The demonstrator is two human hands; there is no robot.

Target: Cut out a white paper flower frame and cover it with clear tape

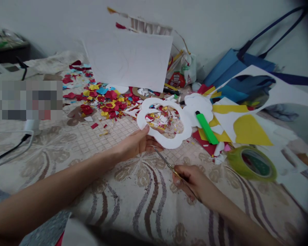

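My left hand (140, 141) pinches the lower left edge of a white paper cutout (173, 140), a scalloped flower-shaped ring with an open middle. Through its hole I see paper scraps. In my right hand (188, 181) is a pair of scissors (168, 164), blades pointing up and left toward the fingers of my left hand, just below the ring. Whether the blades are apart is hard to tell. Behind the ring, to its right, lies a stack of white scalloped paper shapes (199, 106), with a green highlighter (206, 128) resting across its edge.
A roll of clear yellowish tape (233, 164) lies at right, near yellow paper (251, 130) and a white sheet with cut-out holes (295, 89). Colourful scraps (110, 99) spread before an upright white board (128, 58). A blue bag (226, 66) leans against the wall.
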